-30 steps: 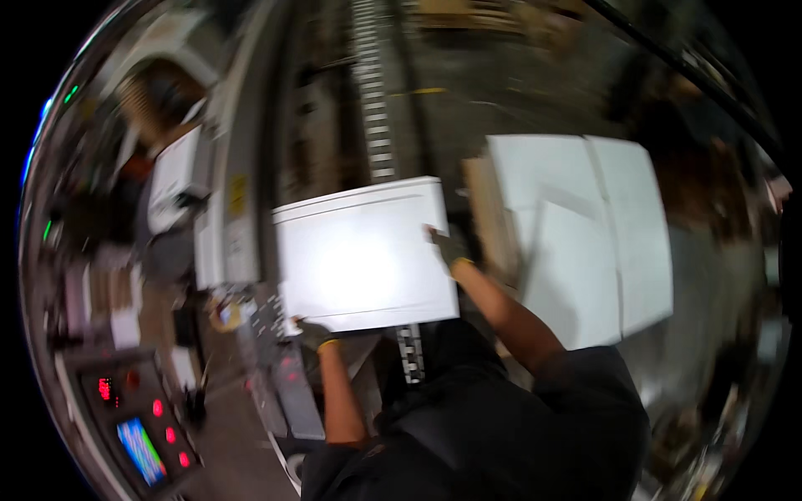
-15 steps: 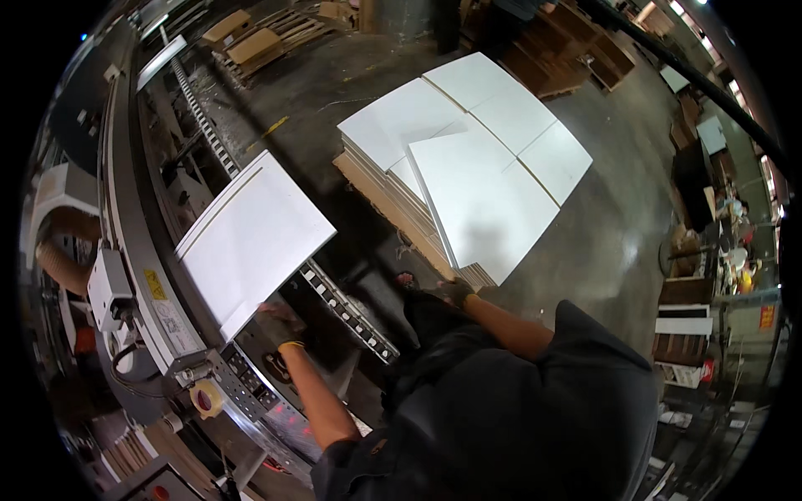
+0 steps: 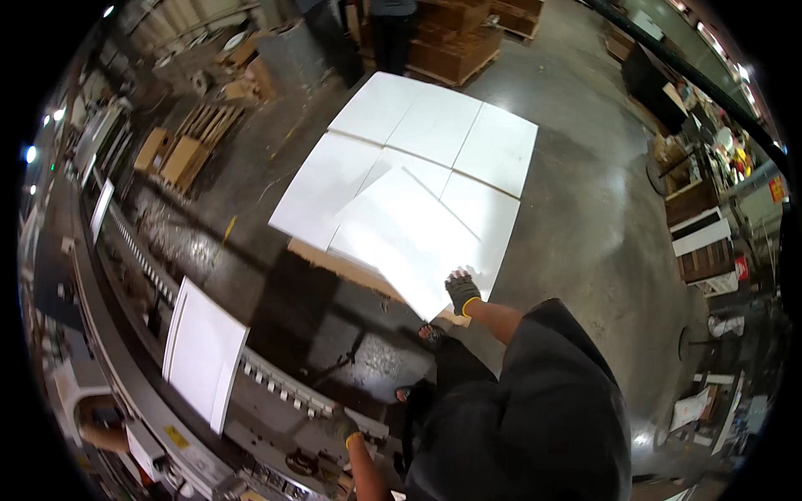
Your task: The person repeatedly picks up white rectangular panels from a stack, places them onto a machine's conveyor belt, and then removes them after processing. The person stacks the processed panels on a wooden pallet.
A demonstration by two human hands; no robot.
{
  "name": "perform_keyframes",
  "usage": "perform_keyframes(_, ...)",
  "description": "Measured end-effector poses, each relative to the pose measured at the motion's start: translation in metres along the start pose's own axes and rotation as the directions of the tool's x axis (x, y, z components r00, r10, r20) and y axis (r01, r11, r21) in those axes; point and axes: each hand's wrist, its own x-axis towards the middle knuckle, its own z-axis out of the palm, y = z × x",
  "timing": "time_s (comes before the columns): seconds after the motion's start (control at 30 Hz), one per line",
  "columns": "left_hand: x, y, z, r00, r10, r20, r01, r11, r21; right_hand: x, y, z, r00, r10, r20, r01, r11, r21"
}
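Observation:
A loose white panel (image 3: 409, 238) lies askew on top of a low stack of white panels (image 3: 434, 125). My right hand (image 3: 462, 290), in a dark fingerless glove with a yellow cuff, rests on the loose panel near its close corner, fingers stretched out. At the lower left, my left hand (image 3: 342, 424), gloved the same way, is beside the roller rail (image 3: 280, 388) of a long machine. Its fingers are too dark to make out. Another white panel (image 3: 205, 359), with a groove along one side, stands on the machine, apart from my left hand.
The machine's long beam (image 3: 117, 334) runs along the left side. Brown board (image 3: 305, 250) shows under the stack. Beyond stand a pallet with cardboard (image 3: 180, 159), brown stacks (image 3: 451, 37) and a person in dark clothes (image 3: 393, 37). Shelves and clutter (image 3: 702, 242) line the right.
My left hand has come away from the panel on the machine. My right hand has moved from the loose panel's near edge onto its top, and that panel has turned. The view has swung right.

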Motion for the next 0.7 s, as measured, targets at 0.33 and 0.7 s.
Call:
perform_keyframes(0.33, -0.007, 0.035, 0.000, 0.993, -0.087, -0.082, 0.089, 0.996, 0.021, 0.064, 0.027, 0.008, 0.992, -0.052, 0.117, 0.044, 0.997, 0.069)
perform_keyframes(0.7, -0.003, 0.042, 0.003, 0.986, -0.083, -0.142, 0.132, 0.914, 0.384, 0.009, 0.005, 0.092, 0.959, -0.158, -0.236, 0.168, 0.985, 0.024)
